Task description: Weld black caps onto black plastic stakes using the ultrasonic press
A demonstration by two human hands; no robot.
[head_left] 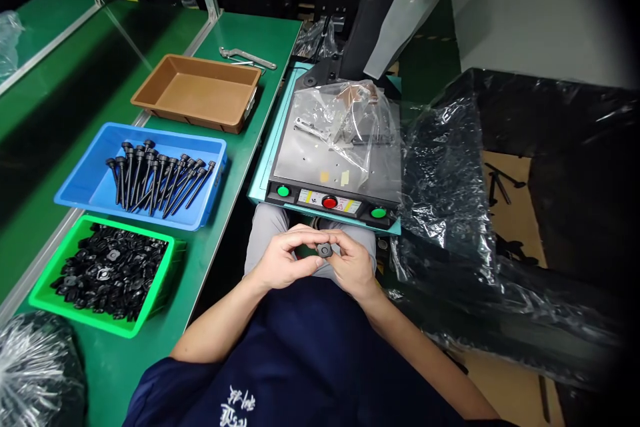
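Note:
Above my lap, both hands meet around a small dark knob (325,250) with a rounded-square face and a ring at its centre. My left hand (293,257) is closed, its thumb and fingertips touching the knob from the left. From the other side my right hand (351,263) grips the knob with bent fingers. Whatever lies behind the knob's face is hidden by the fingers. To the left, a blue tray (80,193) holds several black knob-headed screws (155,177). A green bin (95,325) nearer me is heaped with small black caps (113,273).
A brown tray (200,90) and a wrench (247,57) lie on the green bench (200,273). Ahead stands a press base with green buttons (283,191), a red button (329,202) and a plastic bag (345,120) on it. At right, a plastic-lined box (445,167) holds dark parts.

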